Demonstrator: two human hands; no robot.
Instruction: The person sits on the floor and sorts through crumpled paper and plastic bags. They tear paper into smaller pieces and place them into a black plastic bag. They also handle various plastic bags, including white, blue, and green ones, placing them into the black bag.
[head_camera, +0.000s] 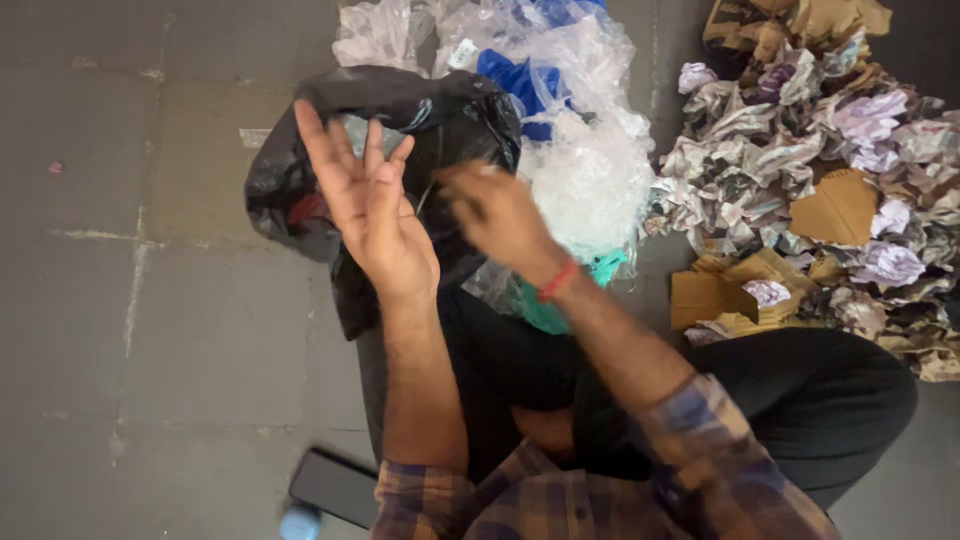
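While the left hand (372, 205) is spread flat w/ fingers apart, holding nothing, it sits in front of the black plastic bag (440, 120) on the floor. Right hand (492, 212) is blurred – grip can't be told – just beside the bag, near clear plastic wrap (590, 170) & crumpled paper (800, 160).

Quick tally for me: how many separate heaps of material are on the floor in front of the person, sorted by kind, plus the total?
Black plastic bag by the left hand and right hand: 1
Clear plastic heap: 1
Crumpled paper and cardboard heap: 1
Total: 3
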